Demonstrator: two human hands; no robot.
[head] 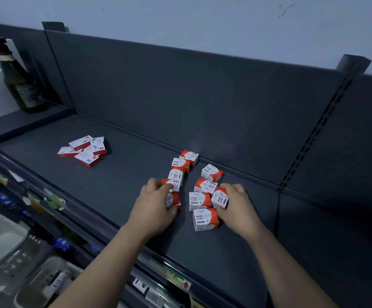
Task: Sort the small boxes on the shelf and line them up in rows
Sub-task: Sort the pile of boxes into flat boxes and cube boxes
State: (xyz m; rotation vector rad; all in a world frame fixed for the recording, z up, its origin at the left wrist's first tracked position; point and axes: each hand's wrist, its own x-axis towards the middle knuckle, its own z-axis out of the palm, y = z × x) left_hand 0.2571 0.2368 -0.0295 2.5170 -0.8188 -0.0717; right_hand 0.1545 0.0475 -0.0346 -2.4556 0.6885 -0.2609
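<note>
Several small red-and-white paper clip boxes stand on the dark shelf [118,187] in two rough rows running toward the back panel. The left row [181,166] ends under my left hand [156,205], which grips its nearest box [173,199]. The right row [209,185] has a box at the front [205,218]. My right hand [236,205] holds a tilted box [220,197] beside that row. A loose pile of flat red-and-white boxes [84,151] lies further left on the shelf.
A dark green bottle [19,83] stands on the neighbouring shelf at the far left. The shelf's back panel [180,103] rises right behind the rows. Below the front edge are price tags [176,278] and grey trays [5,247] with goods.
</note>
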